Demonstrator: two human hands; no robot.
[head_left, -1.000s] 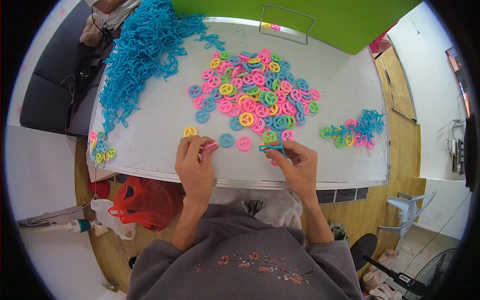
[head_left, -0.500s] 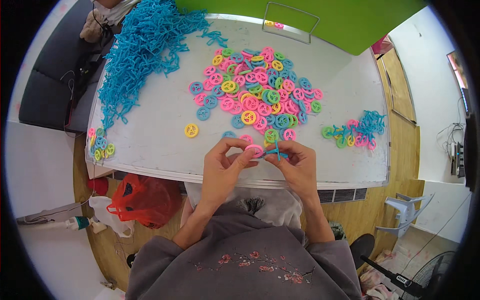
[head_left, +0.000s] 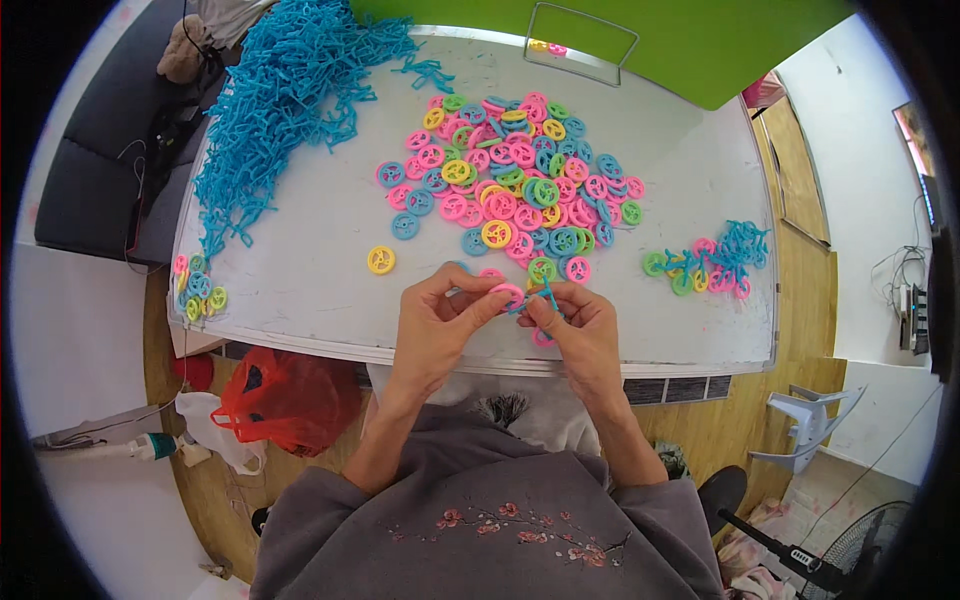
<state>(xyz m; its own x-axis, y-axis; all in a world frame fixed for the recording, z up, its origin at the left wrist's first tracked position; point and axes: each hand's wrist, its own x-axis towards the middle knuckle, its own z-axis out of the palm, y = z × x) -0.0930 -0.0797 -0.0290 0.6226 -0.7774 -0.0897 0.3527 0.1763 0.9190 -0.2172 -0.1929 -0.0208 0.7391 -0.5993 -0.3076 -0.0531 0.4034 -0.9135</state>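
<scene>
Between the thumb and fingers of my left hand is a small pink toy wheel, held near the table's front edge. My right hand pinches a thin blue plastic frame piece, whose end meets or nearly meets that wheel. Another pink wheel peeks out under my right fingers; whether it is fixed to the frame piece I cannot tell. Just beyond my hands spreads a heap of pink, blue, green and yellow wheels.
A tall mass of blue frame pieces covers the far left of the white table. At the right lies a cluster of blue frames with coloured wheels. Several wheels sit at the left corner. A green panel stands along the back.
Both hands have shifted slightly left, and the frame piece has turned a little in my right fingers. A pink wheel now shows beneath the right hand. The pink wheel stays in my left hand.
</scene>
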